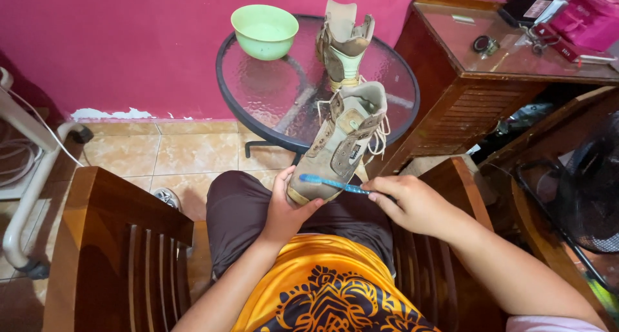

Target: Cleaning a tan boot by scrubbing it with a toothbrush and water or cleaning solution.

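A tan lace-up boot is tilted over my lap, toe toward me. My left hand grips its toe from below. My right hand holds a blue toothbrush, and the brush head rests against the boot's toe. A second tan boot stands upright on the round glass table, next to a light green bowl.
I sit in a wooden chair with armrests on both sides. A dark wooden cabinet with a glass top and small items stands at right. A black fan grille is at far right. White pipe frame stands at left by the pink wall.
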